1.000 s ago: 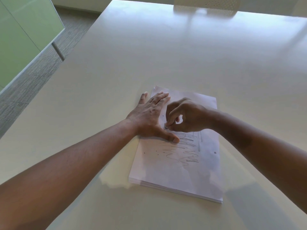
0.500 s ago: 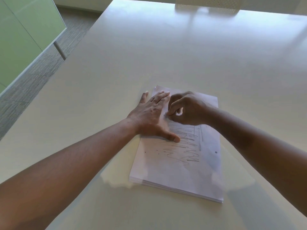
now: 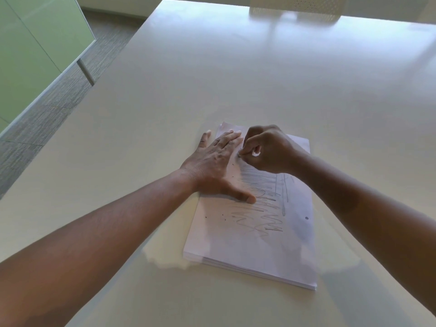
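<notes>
White paper lies under both hands. The left hand (image 3: 213, 166) rests flat on the far left part of the top sheet (image 3: 236, 241). Its fingers are straight and close together, the thumb is spread back toward the person, and the little finger hangs over onto the table (image 3: 236, 79). The right hand (image 3: 271, 151) sits just beside it, curled. Thumb and forefinger pinch a small dark nub (image 3: 240, 155) down onto the sheet near its far edge. The nub is too small to tell whether it is an eraser or a pencil stub.

The sheet looks thin, light and limp, and it probably slides easily on the one beneath. Rubbing or scribbling could buckle or tear it unless it is pinned close to the working point, so a flat palm seems the right hold. To lift it, a corner or a free long edge would serve best. The nub calls for a low, firm fingertip pinch.

Grey pencil scribbles (image 3: 262, 215) cross the middle of the sheet, with dark specks (image 3: 223, 217) to their left and one dot (image 3: 306, 218) to their right. The sheet tops a squared paper stack (image 3: 259, 271), which is heavier and best taken by both long sides. The stack lies on the pale, glossy table near the person. A perforated chair back (image 3: 295, 5) stands at the far end. A green partition (image 3: 28, 55) and grey carpet (image 3: 47, 114) lie to the left.
</notes>
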Available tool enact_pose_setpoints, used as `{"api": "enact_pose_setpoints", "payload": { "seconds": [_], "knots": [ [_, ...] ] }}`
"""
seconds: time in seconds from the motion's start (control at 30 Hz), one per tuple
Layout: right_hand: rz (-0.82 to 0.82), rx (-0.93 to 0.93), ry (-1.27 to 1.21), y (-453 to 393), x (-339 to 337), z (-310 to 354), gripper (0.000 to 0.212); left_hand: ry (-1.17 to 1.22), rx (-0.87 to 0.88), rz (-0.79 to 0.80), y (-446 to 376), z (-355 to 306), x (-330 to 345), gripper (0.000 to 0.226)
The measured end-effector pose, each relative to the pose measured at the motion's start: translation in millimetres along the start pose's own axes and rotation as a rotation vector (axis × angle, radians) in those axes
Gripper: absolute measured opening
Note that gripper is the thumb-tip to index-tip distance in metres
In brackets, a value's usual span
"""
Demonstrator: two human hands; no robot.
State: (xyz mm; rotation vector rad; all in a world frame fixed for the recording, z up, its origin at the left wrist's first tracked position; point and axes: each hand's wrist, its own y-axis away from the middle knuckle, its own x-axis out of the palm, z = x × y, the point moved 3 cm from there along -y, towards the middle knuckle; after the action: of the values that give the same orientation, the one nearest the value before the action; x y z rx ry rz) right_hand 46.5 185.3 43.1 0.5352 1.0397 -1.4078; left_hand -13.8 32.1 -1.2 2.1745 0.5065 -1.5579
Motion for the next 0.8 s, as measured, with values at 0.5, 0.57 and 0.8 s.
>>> {"api": "enact_pose_setpoints", "payload": {
  "seconds": [0.5, 0.57, 0.8],
  "knots": [
    [0.077, 0.050, -0.026, 0.6, -10.8, -13.1, 0.004, -0.006, -0.005, 0.009, 2.7, -1.9, -2.8, 0.160],
    [0.035, 0.059, -0.005, 0.3, -9.5, -13.2, 0.004, -0.006, -0.004, 0.004, 2.3, -1.8, -2.3, 0.160],
    [0.271, -0.080, -0.031, 16.6, -10.0, 4.0, 0.005, -0.005, -0.004, 0.000, 1.3, -2.1, -2.6, 0.162]
  ]
}}
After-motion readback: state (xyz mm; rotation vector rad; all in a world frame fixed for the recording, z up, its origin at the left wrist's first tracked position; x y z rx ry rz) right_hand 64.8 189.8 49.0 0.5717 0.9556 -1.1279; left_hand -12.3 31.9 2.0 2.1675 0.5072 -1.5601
